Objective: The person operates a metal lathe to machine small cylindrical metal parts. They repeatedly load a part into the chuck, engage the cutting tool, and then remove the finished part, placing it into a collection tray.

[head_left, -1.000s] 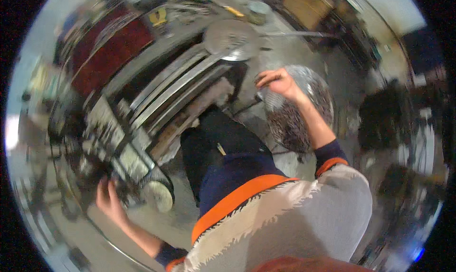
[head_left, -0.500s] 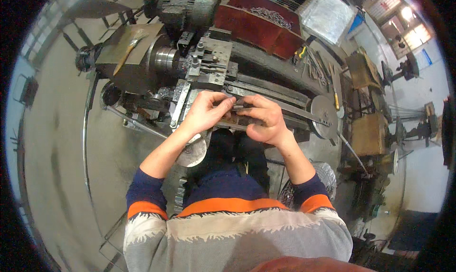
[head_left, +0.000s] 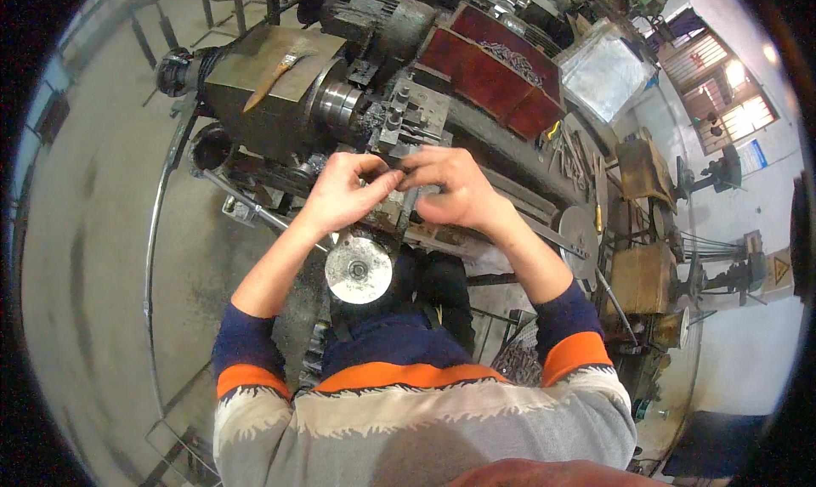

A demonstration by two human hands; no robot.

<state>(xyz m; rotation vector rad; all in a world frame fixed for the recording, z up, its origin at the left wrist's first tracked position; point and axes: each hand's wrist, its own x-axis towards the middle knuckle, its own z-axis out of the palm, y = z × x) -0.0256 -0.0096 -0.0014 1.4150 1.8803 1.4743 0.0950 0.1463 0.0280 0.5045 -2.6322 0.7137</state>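
Over the carriage of a small metal lathe, my left hand (head_left: 347, 191) and my right hand (head_left: 452, 185) meet at the fingertips. Thumb and fingers of the left are pinched together. The right hand's fingers curl in against them, its thumb bent below. Whatever lies between the fingertips is too small and covered to make out. Just beyond the hands is the tool post (head_left: 410, 113), with its bolts standing up. To its left sits the shiny round chuck (head_left: 342, 104). Below my left hand is a pale round handwheel (head_left: 359, 270).
A wooden-handled brush (head_left: 274, 81) lies on the headstock (head_left: 229, 70). Behind the lathe stands a dark red box (head_left: 476, 75) holding small metal pieces (head_left: 514, 60). Several hand tools (head_left: 571, 157) lie at the right, near a round grey disc (head_left: 578, 230). A long lever (head_left: 246, 200) slants out at left.
Both hands have moved a little left and up toward the tool post, still together. The view has shifted, so the lathe sits farther right and the pale handwheel shows more fully.
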